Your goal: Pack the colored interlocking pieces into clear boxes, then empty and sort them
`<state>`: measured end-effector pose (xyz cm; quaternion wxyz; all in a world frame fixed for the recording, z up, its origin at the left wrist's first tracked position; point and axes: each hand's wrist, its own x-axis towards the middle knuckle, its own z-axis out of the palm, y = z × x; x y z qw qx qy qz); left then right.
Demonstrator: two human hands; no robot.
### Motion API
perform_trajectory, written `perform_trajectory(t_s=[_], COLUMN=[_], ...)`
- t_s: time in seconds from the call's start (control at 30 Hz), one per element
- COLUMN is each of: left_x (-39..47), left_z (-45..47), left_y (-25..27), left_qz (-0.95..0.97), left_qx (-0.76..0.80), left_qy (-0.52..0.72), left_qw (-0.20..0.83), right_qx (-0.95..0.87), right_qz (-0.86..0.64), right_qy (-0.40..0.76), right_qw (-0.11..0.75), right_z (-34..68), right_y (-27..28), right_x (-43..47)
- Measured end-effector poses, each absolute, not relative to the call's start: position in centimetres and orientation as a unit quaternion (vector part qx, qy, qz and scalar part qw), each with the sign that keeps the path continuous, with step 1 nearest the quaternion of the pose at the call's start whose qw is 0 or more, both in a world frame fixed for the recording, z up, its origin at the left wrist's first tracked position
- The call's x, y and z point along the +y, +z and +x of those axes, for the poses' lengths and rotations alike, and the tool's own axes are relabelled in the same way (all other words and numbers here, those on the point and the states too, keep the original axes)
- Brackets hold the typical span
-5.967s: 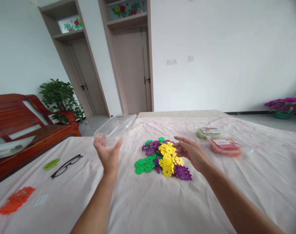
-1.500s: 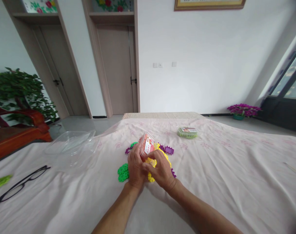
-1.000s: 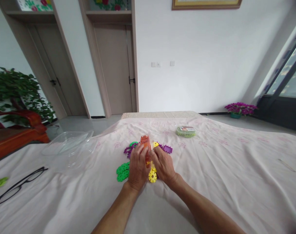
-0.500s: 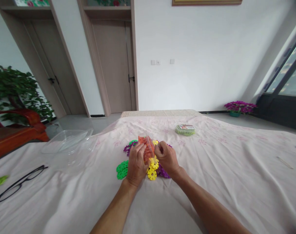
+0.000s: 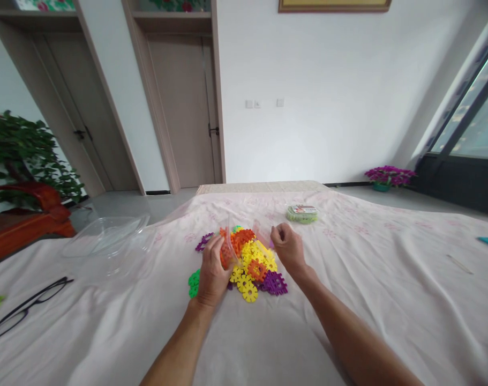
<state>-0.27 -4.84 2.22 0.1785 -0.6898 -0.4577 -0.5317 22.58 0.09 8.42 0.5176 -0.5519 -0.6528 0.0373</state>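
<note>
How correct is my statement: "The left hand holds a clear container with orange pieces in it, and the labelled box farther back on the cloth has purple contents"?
One detail is wrong: the labelled box farther back on the cloth has light green contents, as the head view shows. The left hand does hold a clear container with orange pieces in it.

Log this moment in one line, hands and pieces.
left hand: holds tub; right hand: holds lid; orange pieces: some in tub, some over yellow pieces; green tub: closed
</note>
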Motion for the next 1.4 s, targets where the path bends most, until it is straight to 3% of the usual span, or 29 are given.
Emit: perform_trajectory(t_s=[0.3,0.53,0.67,0.8,0.93,1.07,1.4], left_x=[-6.3,-6.3,-6.0,-5.8,-6.2,-7.3,-12.4], left_z=[-0.1,-1.2,-1.6,-1.8,-1.0,0.4,0.0], left_y=[3.8,4.4,4.5,3.9,3.8,4.4,6.3], left_qz=[-0.772,-0.737,-0.695,-0.612,-0.571,-0.559,-0.563], left_qx=[-0.382,-0.405,-0.431,-0.479,-0.466,-0.436,-0.421], left_qy=[-0.439,-0.465,-0.530,-0.627,-0.671,-0.688,-0.680], left_qw=[0.256,0.276,0.225,0.056,-0.088,-0.159,-0.208], right_qx=[-0.637,-0.615,-0.580,-0.492,-0.424,-0.403,-0.506], right_qz=[-0.547,-0.532,-0.512,-0.428,-0.399,-0.388,-0.400], right_qy=[-0.011,0.006,0.107,0.346,0.541,0.668,0.683], right_qw=[0.543,0.582,0.624,0.675,0.607,0.490,0.344], right_z=[23.7,24.3,24.3,24.1,23.7,23.3,23.5], right_y=[8.7,9.9,11.1,12.3,13.1,13.6,13.7], right_x=[0.5,0.2,-0.3,-0.7,-1.0,-1.7,-2.5])
